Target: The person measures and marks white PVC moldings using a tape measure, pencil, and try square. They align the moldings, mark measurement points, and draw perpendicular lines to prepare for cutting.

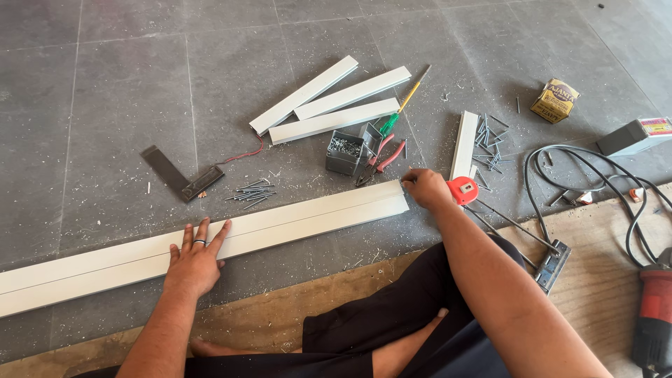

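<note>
My left hand (194, 260) lies flat, fingers spread, pressing down on the long white strip (210, 239) that runs across the floor (105, 91) in front of me, from the left edge of view to just left of my right hand. It grips nothing; it only pins the strip. My right hand (425, 187) sits at the strip's right end, fingers curled and pinched at the end's far corner, with a red tape measure (463, 190) just beside it. Whether the fingers hold the tape's tip I cannot tell.

The strip looks like thin hollow plastic in two long lengths lying side by side: light, I judge, fairly stiff across but likely to bow along its length, and smooth enough to slide on the tiles. I would hold it flat with a palm near the middle and lift it with two hands well apart.

Beyond it lie three short white strips (329, 100), a fourth (464, 145) standing away from me, a green-handled screwdriver (402, 106), red pliers (381, 162), a grey metal box (346, 154) of screws, loose nails (252, 192) and a dark try square (183, 175).

Packages: toward the floor's far right corner a small yellow-brown carton (554, 100) lies tilted; at the right edge is a grey box (633, 136) with a pink-and-yellow label on its end. A red power tool (654, 308) and its black cable (595, 182) lie at my right on brown board (595, 280).
</note>
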